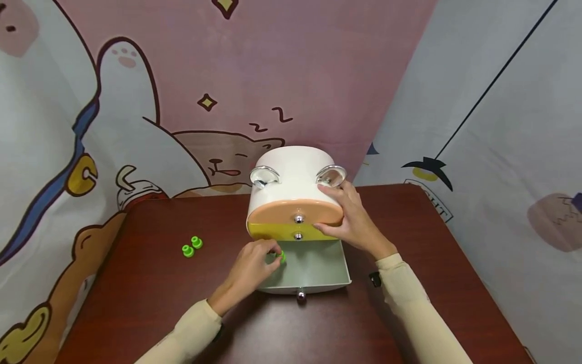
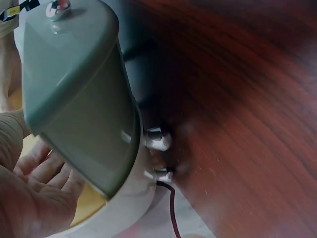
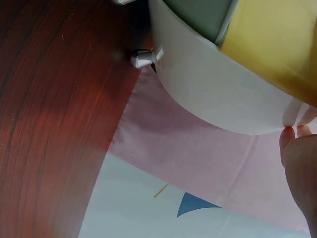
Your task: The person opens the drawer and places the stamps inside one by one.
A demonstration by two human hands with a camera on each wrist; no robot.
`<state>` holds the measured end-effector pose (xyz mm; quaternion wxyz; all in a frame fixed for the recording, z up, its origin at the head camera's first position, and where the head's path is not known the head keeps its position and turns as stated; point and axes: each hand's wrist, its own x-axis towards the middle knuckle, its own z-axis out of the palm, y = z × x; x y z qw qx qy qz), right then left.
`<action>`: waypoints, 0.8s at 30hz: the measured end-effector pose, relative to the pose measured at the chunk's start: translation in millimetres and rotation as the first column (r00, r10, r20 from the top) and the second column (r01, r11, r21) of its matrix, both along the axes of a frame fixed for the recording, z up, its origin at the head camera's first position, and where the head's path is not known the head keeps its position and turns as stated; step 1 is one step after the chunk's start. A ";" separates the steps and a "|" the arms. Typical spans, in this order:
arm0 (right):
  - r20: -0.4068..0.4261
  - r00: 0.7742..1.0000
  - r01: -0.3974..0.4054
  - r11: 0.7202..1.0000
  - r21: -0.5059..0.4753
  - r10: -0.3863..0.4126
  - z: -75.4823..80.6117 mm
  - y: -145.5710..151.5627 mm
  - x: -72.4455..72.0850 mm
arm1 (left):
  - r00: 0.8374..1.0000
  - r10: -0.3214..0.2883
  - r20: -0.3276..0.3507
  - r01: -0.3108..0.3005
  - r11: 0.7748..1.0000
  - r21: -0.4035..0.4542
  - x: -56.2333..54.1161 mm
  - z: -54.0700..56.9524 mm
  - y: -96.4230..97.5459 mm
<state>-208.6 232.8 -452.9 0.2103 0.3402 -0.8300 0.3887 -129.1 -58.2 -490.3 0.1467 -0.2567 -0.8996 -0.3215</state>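
A small rounded white cabinet [image 1: 295,172] has an orange front, a yellow drawer [image 1: 273,231] and, below them, a pulled-out grey-green drawer [image 1: 313,263]. My left hand [image 1: 252,265] is over the left part of that drawer, pinching a small bright green plastic piece [image 1: 283,257] between thumb and finger. My right hand [image 1: 356,220] grips the cabinet's right side, with digits on its white top and front. In the right wrist view, fingertips [image 3: 288,136] touch the white shell. In the left wrist view the drawer's green wall [image 2: 91,119] stands beside my left hand; the green piece is hidden there.
Two green stepped pieces [image 1: 192,246] stand on the dark red-brown table [image 1: 150,283], left of the cabinet. Silver loops stick up from the cabinet's top, and a silver knob [image 1: 301,294] juts from the open drawer. A cartoon-printed cloth [image 1: 318,76] hangs behind the table.
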 end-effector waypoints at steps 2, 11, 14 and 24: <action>-0.002 1.000 -0.004 1.000 0.000 0.004 -0.9 -0.4 -0.2 | 1.000 0.001 0.025 -0.001 1.000 -0.024 -2.6 -1.6 3.7; 0.008 1.000 -0.002 1.000 -0.012 0.002 -0.8 -2.0 1.5 | 0.992 -0.092 0.090 0.102 0.988 -0.114 -16.1 -8.2 16.1; 0.011 1.000 -0.005 1.000 -0.011 0.005 -1.8 -4.2 2.7 | 0.989 -0.106 0.100 0.118 0.985 -0.125 -18.2 -10.8 16.6; 0.012 1.000 0.000 1.000 -0.012 0.000 -0.4 -1.0 2.3 | 0.992 -0.117 0.042 0.122 0.982 -0.142 -21.8 -11.7 23.4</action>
